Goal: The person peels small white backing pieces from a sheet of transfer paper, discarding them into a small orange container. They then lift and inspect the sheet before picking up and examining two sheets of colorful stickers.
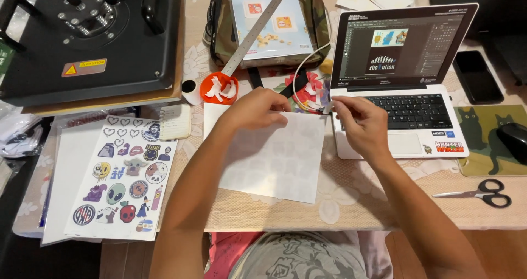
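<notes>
A pale, near-white square sheet of paper with faint sticker shapes (274,158) lies flat on the woven beige table mat (351,202), right in front of the person, its far edge under both hands. The left hand (255,109) rests on the far left part of the sheet, fingers curled and pressed down, which pins the paper so that it cannot slide. The right hand (359,122) sits at the far right corner, thumb and forefinger pinched narrow on a small bit at the sheet's edge; whether that bit is a peeled layer or a loose scrap is too small to tell.

Just beyond the left hand stands a small round orange dish holding white paper scraps (219,88), near enough to drop peelings into without a reach. A long metal ruler (258,29) leans from that dish up across a camouflage bag (269,21).

To the left lies a white printed sheet of colourful cartoon stickers (123,175), apart from the working sheet. A black heat press (90,37) fills the far left. To the right, an open white laptop with a dark design program on screen (401,76) touches the sheet's right edge, and black-handled scissors (480,193) lie near the right, well apart from both hands.
</notes>
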